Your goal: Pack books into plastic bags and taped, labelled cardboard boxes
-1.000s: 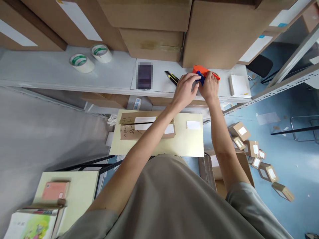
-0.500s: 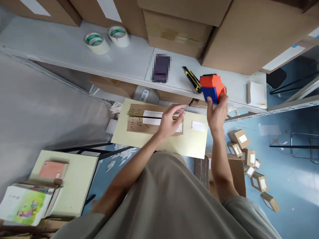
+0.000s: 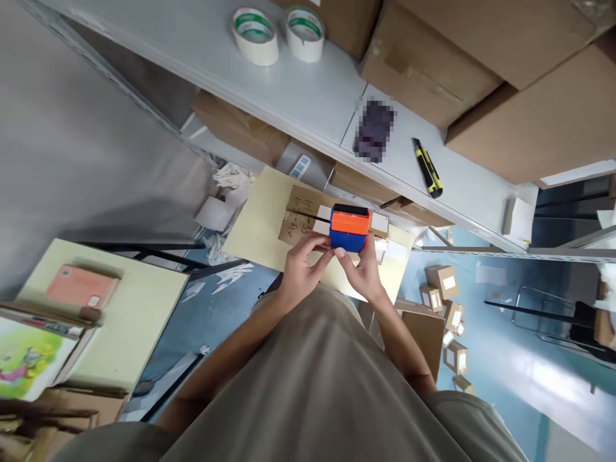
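An orange and blue tape dispenser [image 3: 350, 228] with a dark toothed edge is held in front of me over the cream board. My right hand [image 3: 364, 273] is closed round its lower right side, thumb against the blue part. At its lower left corner, my left hand [image 3: 304, 266] has thumb and fingers drawn together against it; whether they also pinch the tape end is hidden. Beneath lies a flat cardboard box [image 3: 293, 224] with handwriting, a white label and a black strip across it, partly covered by the dispenser and hands.
Two tape rolls [image 3: 256, 38], a blurred dark item [image 3: 375, 130] and a yellow-black utility knife [image 3: 427, 168] lie on the grey shelf [image 3: 317, 106]. Large cartons [image 3: 428, 70] stand behind. Small boxes [image 3: 441, 280] sit on the floor at right. A side table [image 3: 144, 308] is at left.
My right hand has brought the tape dispenser left and down from the shelf edge to over the box. My left hand has come to it. The view has turned.
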`<state>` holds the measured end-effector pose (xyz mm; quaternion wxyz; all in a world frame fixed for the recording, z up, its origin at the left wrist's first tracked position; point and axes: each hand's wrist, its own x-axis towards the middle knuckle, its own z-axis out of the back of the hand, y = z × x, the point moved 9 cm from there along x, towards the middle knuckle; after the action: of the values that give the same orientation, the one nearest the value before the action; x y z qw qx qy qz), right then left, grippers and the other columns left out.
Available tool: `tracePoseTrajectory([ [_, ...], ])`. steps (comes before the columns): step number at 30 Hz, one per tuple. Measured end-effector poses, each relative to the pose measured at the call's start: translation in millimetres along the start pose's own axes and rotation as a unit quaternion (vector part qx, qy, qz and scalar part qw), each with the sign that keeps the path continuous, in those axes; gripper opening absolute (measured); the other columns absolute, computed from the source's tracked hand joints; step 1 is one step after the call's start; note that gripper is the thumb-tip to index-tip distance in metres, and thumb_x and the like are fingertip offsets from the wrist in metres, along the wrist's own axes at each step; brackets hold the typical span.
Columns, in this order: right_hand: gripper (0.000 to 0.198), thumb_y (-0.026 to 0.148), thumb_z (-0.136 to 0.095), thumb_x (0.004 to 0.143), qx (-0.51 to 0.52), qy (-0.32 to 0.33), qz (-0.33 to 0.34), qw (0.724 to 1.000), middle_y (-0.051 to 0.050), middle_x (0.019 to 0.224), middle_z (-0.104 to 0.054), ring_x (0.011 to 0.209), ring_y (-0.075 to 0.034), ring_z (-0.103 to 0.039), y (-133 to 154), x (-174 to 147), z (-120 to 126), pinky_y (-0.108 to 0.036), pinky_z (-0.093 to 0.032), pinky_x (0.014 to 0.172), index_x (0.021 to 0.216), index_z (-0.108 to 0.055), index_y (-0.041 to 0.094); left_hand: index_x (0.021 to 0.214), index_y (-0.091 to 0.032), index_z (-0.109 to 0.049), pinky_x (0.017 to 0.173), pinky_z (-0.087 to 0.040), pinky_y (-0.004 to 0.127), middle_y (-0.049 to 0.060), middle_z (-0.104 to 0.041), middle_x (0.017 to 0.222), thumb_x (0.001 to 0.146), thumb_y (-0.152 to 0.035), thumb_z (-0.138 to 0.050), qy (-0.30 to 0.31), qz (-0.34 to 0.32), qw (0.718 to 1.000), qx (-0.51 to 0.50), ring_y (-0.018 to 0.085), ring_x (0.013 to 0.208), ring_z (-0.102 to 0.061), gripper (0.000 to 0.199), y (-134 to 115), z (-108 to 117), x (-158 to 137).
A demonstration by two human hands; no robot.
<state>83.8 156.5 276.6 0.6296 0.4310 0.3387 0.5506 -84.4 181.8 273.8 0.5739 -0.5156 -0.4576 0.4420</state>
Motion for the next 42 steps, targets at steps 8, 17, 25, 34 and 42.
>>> tracePoseTrajectory([
  [8,0.056,0.078,-0.069,0.104,-0.095,0.157,0.010,0.983,-0.008,0.109,-0.077,0.092,-0.029,-0.076,23,11,-30,-0.044,-0.065,0.083,0.125,-0.055,0.029,0.120,-0.023,-0.084,0.083,-0.066,0.041,0.014,-0.083,0.108,0.100,-0.084,-0.066,0.057,0.072,0.987,-0.129,0.029,0.096,-0.079,0.066,23,82,31],
  [17,0.051,0.073,-0.070,0.106,-0.213,0.266,0.016,0.940,-0.011,0.111,-0.078,0.091,-0.032,-0.076,66,23,-43,-0.046,-0.065,0.081,0.130,-0.060,0.029,0.102,-0.026,-0.090,0.081,-0.070,0.041,0.010,-0.083,0.101,0.087,-0.072,-0.090,0.131,0.098,0.977,-0.133,0.030,0.099,-0.080,0.048,5,125,71],
  [25,0.048,0.068,-0.069,0.109,-0.269,0.284,0.010,0.920,-0.013,0.117,-0.080,0.091,-0.031,-0.076,89,32,-59,-0.042,-0.061,0.076,0.132,-0.060,0.028,0.089,-0.022,-0.086,0.069,-0.062,0.034,0.008,-0.081,0.089,0.085,-0.058,-0.093,0.192,0.122,0.958,-0.177,0.024,0.082,-0.076,0.037,14,128,86],
  [34,0.049,0.070,-0.073,0.103,-0.313,0.308,-0.033,0.898,-0.005,0.094,-0.079,0.073,-0.027,-0.071,96,52,-77,-0.040,-0.055,0.068,0.129,-0.067,0.028,0.083,-0.021,-0.081,0.065,-0.058,0.031,0.005,-0.075,0.079,0.080,-0.058,-0.095,0.140,0.184,0.945,-0.233,0.019,0.072,-0.069,0.040,62,131,80],
  [42,0.062,0.087,-0.061,0.103,-0.352,0.354,-0.155,0.853,-0.003,0.078,-0.075,0.066,-0.023,-0.067,81,78,-92,-0.034,-0.043,0.060,0.100,-0.069,0.026,0.081,-0.021,-0.078,0.057,-0.048,0.028,0.001,-0.069,0.068,0.077,-0.063,-0.093,0.033,0.261,0.929,-0.261,0.015,0.061,-0.058,0.045,108,126,53],
])
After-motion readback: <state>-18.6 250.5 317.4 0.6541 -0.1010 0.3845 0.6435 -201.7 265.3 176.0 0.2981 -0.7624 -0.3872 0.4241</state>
